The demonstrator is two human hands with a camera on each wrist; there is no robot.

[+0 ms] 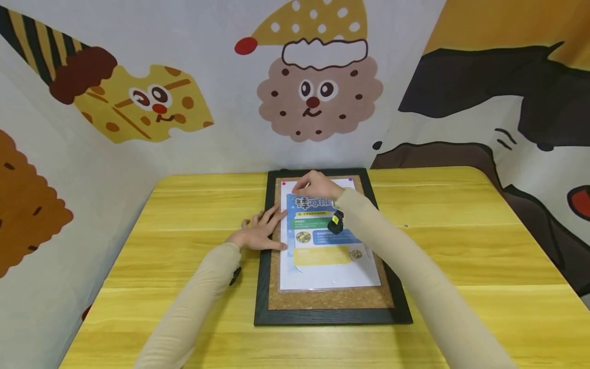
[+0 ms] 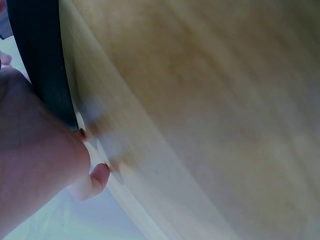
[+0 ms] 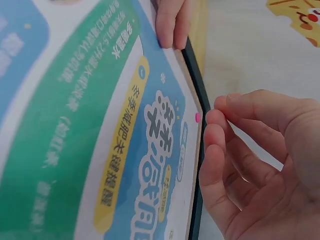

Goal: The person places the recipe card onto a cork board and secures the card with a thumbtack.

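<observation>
A laminated poster [image 1: 329, 274] printed in blue, green and yellow lies on a cork board [image 1: 332, 301] with a black frame [image 1: 332, 318]. My left hand [image 1: 260, 233] rests spread across the frame's left side, fingertips on the poster's edge; the left wrist view catches part of this hand [image 2: 40, 150]. Over the poster's top is my right hand [image 1: 315, 185], fingers bent and thumb close to the index fingertip. Beside those fingers, the right wrist view has a pink pushpin [image 3: 197, 117] in the poster's corner. No held thing shows. A purple pushpin [image 1: 351, 179] marks the top right corner.
The board lies on a yellow wood-grain table [image 1: 461, 246]. Behind it hangs a wall cloth [image 1: 221, 154] with cartoon biscuit and cheese figures. A black device [image 1: 336, 222] is strapped to my right wrist. My right forearm crosses the board's right side.
</observation>
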